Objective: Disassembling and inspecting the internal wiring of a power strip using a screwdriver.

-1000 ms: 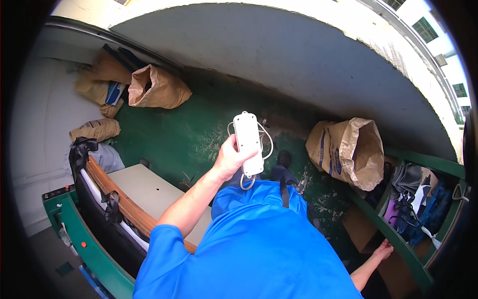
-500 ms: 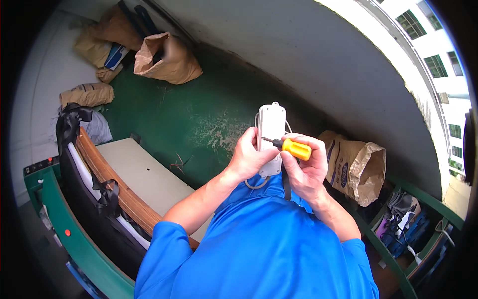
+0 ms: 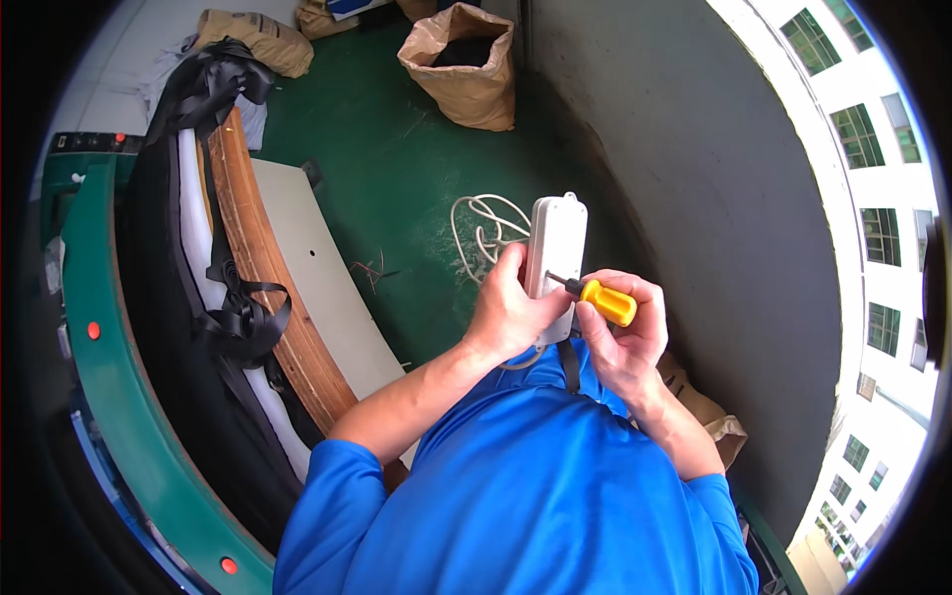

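Held the white power strip (image 3: 562,233) in the left hand (image 3: 504,312), in front of the blue shirt (image 3: 496,476), with the thumb over its lower face and fingers at its left side. Pinched the yellow-handled screwdriver (image 3: 608,302) in the right hand (image 3: 635,335), with its shaft pointed at the strip's face. Could not tell about tip contact. Had the white cord (image 3: 488,196) looped over the green floor (image 3: 397,218).

Centre frame, the left hand (image 3: 508,309) covers part of the white box (image 3: 559,238); whether the yellow screwdriver (image 3: 607,303) meets a screw, too small to call! Lower right, paper bag (image 3: 696,405) partly hidden behind the right forearm (image 3: 679,428); up top, blue package (image 3: 347,8) cropped.
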Motion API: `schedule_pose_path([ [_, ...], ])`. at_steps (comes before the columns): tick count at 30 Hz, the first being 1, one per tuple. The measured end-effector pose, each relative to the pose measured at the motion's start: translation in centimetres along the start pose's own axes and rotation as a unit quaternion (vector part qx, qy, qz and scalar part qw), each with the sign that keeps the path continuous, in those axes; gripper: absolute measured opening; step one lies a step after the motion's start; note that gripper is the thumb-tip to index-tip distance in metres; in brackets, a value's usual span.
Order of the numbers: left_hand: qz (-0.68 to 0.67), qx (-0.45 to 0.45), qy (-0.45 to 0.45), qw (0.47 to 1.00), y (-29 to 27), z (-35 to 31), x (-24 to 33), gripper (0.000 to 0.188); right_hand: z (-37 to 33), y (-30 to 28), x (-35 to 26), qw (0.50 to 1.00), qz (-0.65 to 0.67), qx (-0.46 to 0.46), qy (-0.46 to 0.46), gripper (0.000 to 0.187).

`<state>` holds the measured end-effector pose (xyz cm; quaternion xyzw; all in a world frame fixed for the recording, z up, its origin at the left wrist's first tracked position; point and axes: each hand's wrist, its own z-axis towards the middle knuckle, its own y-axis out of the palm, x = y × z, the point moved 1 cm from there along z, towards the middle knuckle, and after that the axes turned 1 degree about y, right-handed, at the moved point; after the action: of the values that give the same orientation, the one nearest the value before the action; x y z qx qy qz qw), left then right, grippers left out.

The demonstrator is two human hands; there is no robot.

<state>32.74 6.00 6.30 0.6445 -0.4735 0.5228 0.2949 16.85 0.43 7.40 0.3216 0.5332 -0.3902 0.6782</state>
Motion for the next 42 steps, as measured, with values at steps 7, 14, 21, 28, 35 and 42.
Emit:
schedule_pose_path([
  [7,0.088,0.118,-0.001,0.989,-1.8,3.4,2.1,0.045,7.3,1.4,1.5,0.992,-0.065,-0.099,-0.047,0.040],
  [14,0.112,0.256,0.029,0.960,-2.3,8.3,4.2,0.041,16.9,1.4,0.5,0.961,-0.104,-0.255,0.014,0.035],
  [21,0.094,0.373,-0.033,0.922,-3.4,9.5,5.3,0.041,24.9,4.4,0.1,0.895,-0.066,-0.439,0.043,0.034],
  [28,0.041,0.502,-0.075,0.861,-7.0,6.7,5.1,0.047,27.7,13.3,-2.3,0.789,-0.122,-0.602,-0.033,0.036],
  [35,-0.042,0.594,-0.016,0.804,-14.8,1.7,5.1,0.048,26.0,25.6,-6.8,0.713,-0.133,-0.669,-0.161,0.031],
  [42,-0.132,0.555,0.054,0.820,-26.3,-3.0,7.2,0.044,25.1,38.3,-11.3,0.661,-0.105,-0.696,-0.262,0.028],
])
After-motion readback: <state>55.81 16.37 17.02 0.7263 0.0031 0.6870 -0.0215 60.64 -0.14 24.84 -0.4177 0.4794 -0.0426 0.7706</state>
